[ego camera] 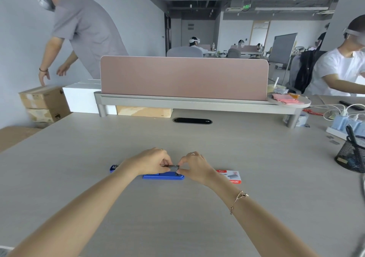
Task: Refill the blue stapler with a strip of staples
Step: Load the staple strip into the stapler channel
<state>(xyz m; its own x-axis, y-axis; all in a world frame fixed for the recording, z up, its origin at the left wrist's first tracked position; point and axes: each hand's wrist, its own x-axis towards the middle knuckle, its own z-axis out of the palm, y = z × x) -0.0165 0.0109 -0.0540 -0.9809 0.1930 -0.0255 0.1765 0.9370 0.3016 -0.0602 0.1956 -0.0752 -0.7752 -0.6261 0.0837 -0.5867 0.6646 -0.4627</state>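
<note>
Stapler [163, 176], opened flat on the desk [197, 207]; staple strip [171, 166] pinched above its channel by left hand [152, 163] and right hand [194, 166]. Box [230, 175] just beside. Risk: a tilted strip may snap or jam.

Bright, even office light, faint shadows, strong wide-angle bending and blur at the edges.
</note>
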